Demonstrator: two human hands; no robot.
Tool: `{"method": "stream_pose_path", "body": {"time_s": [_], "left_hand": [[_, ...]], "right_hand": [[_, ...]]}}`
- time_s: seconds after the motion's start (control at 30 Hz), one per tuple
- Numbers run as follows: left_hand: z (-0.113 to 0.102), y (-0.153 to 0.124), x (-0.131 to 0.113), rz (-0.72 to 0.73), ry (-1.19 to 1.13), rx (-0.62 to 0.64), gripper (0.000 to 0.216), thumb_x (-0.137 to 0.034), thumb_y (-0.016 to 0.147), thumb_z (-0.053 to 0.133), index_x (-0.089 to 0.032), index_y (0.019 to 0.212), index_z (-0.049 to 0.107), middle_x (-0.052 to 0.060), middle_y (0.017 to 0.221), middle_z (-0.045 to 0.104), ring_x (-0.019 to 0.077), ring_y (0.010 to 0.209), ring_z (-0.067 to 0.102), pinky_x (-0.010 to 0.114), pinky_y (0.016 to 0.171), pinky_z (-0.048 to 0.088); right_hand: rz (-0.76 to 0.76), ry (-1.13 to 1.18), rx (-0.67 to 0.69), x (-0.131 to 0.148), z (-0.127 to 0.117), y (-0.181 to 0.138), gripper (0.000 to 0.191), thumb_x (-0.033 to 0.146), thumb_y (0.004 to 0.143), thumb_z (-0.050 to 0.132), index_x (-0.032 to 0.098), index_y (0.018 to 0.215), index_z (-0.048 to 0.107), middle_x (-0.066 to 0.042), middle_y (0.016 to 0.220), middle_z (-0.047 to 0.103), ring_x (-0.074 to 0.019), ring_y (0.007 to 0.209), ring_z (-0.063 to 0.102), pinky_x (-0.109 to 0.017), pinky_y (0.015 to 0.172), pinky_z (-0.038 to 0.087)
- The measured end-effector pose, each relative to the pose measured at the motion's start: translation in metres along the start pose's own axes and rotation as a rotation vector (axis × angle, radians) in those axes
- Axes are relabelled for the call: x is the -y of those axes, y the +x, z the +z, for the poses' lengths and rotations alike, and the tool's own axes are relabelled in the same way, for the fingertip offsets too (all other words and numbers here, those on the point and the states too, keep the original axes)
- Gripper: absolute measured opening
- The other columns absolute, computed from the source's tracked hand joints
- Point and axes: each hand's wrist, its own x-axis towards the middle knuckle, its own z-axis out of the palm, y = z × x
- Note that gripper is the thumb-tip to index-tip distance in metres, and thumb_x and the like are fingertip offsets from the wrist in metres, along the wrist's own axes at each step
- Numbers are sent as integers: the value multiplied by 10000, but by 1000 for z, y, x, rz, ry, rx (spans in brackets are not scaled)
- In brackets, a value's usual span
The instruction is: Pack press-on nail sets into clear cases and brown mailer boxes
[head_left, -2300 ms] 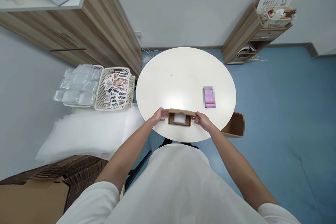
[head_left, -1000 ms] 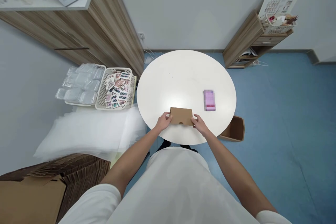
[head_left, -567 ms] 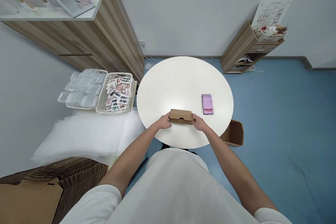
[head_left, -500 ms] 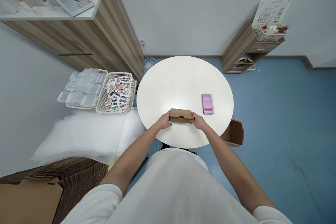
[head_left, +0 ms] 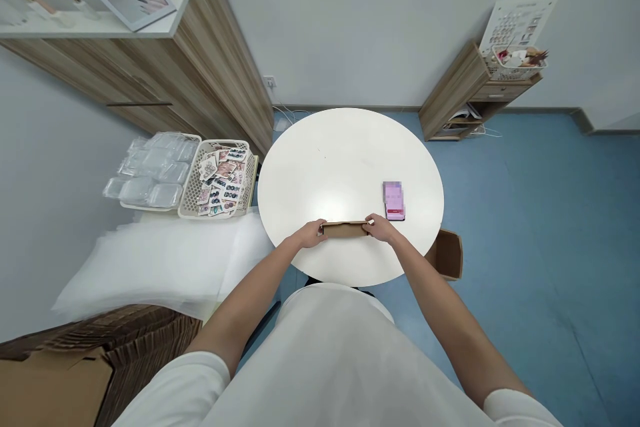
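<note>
While tipped on edge near the round table's (head_left: 350, 147) front rim, the cardboard box (head_left: 344, 229) is pinched endwise. Left hand (head_left: 311, 234) and right hand (head_left: 381, 229) both curl fingers tight on it. Pink phone (head_left: 394, 200) just right of box.

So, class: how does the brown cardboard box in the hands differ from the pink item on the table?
The cardboard box is plain brown; the pink item is pink with a red strip. The cardboard box is gripped at its ends by the left hand and right hand; the pink item lies untouched. Both are rectangular, near the table's front edge.
</note>
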Motion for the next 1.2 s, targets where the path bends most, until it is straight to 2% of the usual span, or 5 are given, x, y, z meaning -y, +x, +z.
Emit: {"method": "stream_pose_path", "body": {"time_s": [0.2,0.43,0.67,0.9,1.2], "left_hand": [[0,14,-2,-62,-13,-108,523,-319,647,616,-209,1147,504,82,1056,533,221,883,562,279,723,442],[6,18,-11,-54,133,-209,194,-210,662,551,-183,853,573,72,854,575,233,821,568,299,657,438],[0,7,-18,-183,-27,-298,367,-232,712,532,-194,1077,510,30,894,633,175,847,580,256,709,439],[-13,5,-28,-273,-106,-300,178,-278,702,544,-201,840,626,34,903,657,181,859,589,245,698,448],[-26,7,-29,-253,-96,-197,516,-268,700,531,-222,1213,490,23,914,661,184,896,586,229,682,449]], "right_hand": [[36,187,71,9,-9,4,210,339,743,516,160,819,596,-71,859,611,-125,678,559,-229,586,460],[8,89,76,8,-8,7,131,282,713,542,181,695,623,-18,639,597,-115,581,544,-215,531,432],[12,40,-49,7,-4,5,425,281,703,568,187,1117,543,-28,780,647,-111,592,562,-217,546,410],[17,43,-51,9,-3,5,379,292,705,569,186,1068,565,-31,807,653,-111,590,572,-222,540,413],[-5,29,-77,8,0,7,361,282,700,575,191,1049,587,-29,810,652,-110,599,559,-216,539,409]]}}
